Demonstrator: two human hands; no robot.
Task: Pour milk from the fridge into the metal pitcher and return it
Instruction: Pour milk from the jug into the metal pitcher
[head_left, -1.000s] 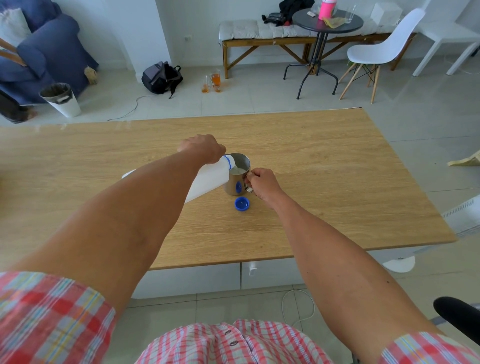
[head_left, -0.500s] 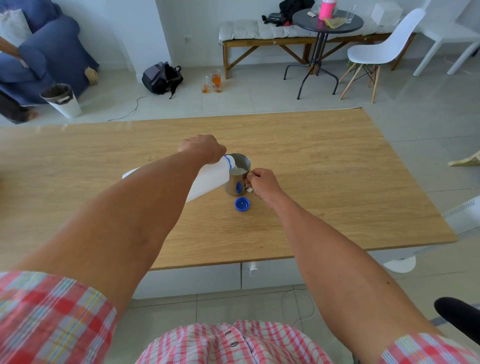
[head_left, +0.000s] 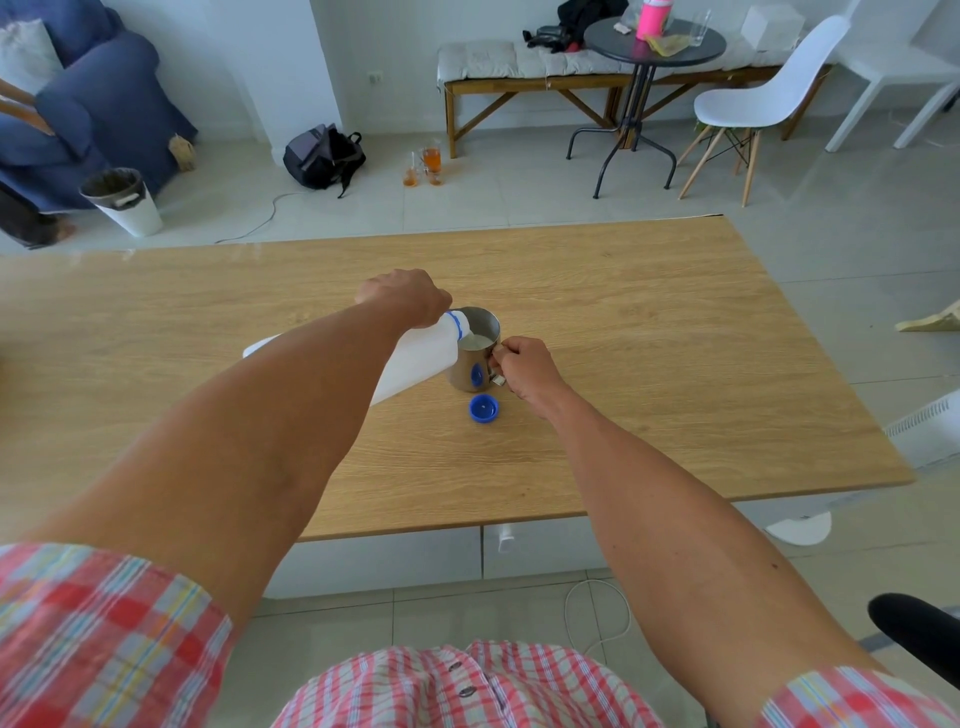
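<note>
Left grip tilts smooth plastic milk jug; right grip clasps steel pitcher.

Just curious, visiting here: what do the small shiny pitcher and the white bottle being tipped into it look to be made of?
The small shiny pitcher looks like polished steel: it mirrors the blue cap. The white milk bottle seems matte, cloudy plastic.

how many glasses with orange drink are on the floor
2, though one may hide behind them: a taller glass standing near the bench, and a smaller glass just left of it.
</note>
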